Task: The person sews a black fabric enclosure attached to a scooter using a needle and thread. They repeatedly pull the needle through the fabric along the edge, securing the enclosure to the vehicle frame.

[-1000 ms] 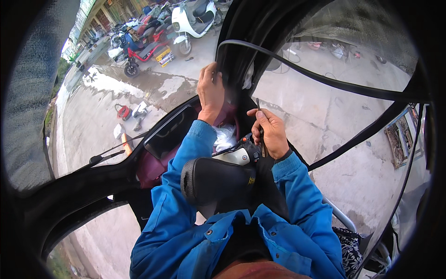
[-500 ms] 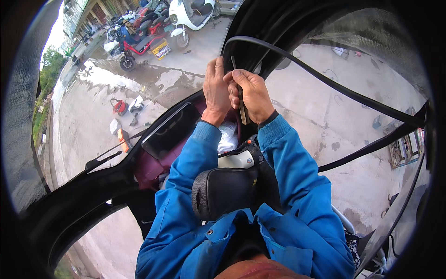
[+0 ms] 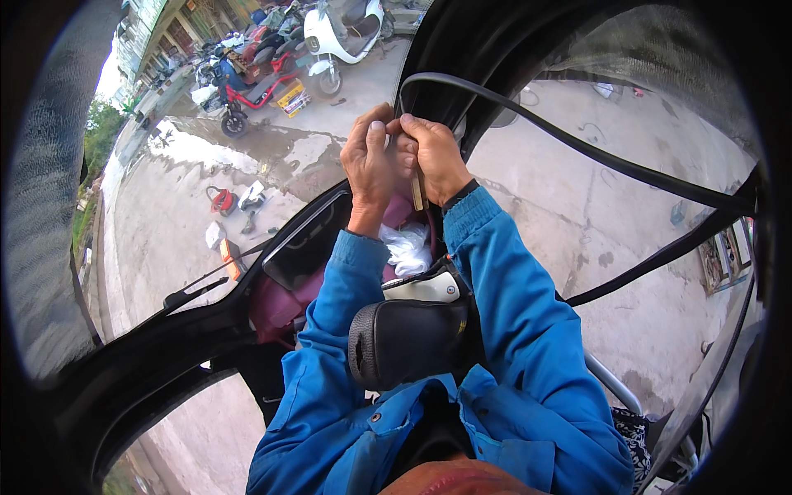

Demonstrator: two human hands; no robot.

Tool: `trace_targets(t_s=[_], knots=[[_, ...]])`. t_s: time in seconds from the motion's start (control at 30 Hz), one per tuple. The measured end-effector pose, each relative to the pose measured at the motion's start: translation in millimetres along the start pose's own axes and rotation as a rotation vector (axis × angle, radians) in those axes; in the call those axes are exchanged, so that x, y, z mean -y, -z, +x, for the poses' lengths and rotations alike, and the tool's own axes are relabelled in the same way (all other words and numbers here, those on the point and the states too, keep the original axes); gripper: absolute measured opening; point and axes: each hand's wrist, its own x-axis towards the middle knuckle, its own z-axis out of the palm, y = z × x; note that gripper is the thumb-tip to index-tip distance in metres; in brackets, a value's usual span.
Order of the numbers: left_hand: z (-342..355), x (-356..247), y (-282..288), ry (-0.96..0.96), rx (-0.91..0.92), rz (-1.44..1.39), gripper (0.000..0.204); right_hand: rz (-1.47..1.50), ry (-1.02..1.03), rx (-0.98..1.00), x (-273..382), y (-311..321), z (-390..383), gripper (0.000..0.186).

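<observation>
My right hand [image 3: 435,157] is closed around a slim tool with a flat brownish handle [image 3: 418,191], whose end sticks out below the palm. Its thin metal tip is hidden now. Close beside it, my left hand [image 3: 367,169] has bent fingers at the dark pillar [image 3: 441,70] of the vehicle frame; what they pinch, if anything, is hidden. A loose black rubber strip [image 3: 569,136] loops from just above my hands toward the right side.
Below my hands are a white plastic bag [image 3: 407,249] in a purple front panel [image 3: 276,301] and a black padded handlebar cover [image 3: 408,342]. Outside lie a red tool [image 3: 221,200] and an orange box [image 3: 232,260]. Parked scooters [image 3: 342,37] stand beyond.
Both hands have shifted slightly left and lower in view. The left fingers have bent from a more upright pose, and the tool's metal tip has gone out of sight.
</observation>
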Motion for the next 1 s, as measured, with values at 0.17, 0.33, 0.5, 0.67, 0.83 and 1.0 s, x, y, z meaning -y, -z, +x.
trace_targets(t_s=[0.17, 0.33, 0.5, 0.67, 0.83, 1.0], knots=[[5.4, -8.2, -8.8, 0.053, 0.058, 0.083, 0.038, -0.011, 0.053, -0.063, -7.5, 4.1, 10.1, 0.029], [4.5, -11.4, -19.5, -0.012, 0.026, 0.160, 0.037, -0.063, 0.099, -0.058, -12.4, 10.7, 15.6, 0.028], [5.9, -14.6, -23.6, -0.060, -0.001, 0.207, 0.038, -0.018, 0.122, -0.044, -10.7, 9.2, 15.4, 0.027], [10.3, -16.4, -21.0, -0.059, 0.044, 0.248, 0.040, 0.125, 0.132, -0.146, -16.9, -0.6, 14.6, 0.025], [13.5, -24.0, -14.5, -0.035, 0.117, 0.302, 0.043, 0.182, 0.121, -0.139, -24.0, -4.8, 17.1, 0.035], [19.6, -39.7, -16.4, -0.059, 0.195, 0.391, 0.048, 0.218, 0.206, -0.159, -40.3, -6.7, 24.4, 0.033]])
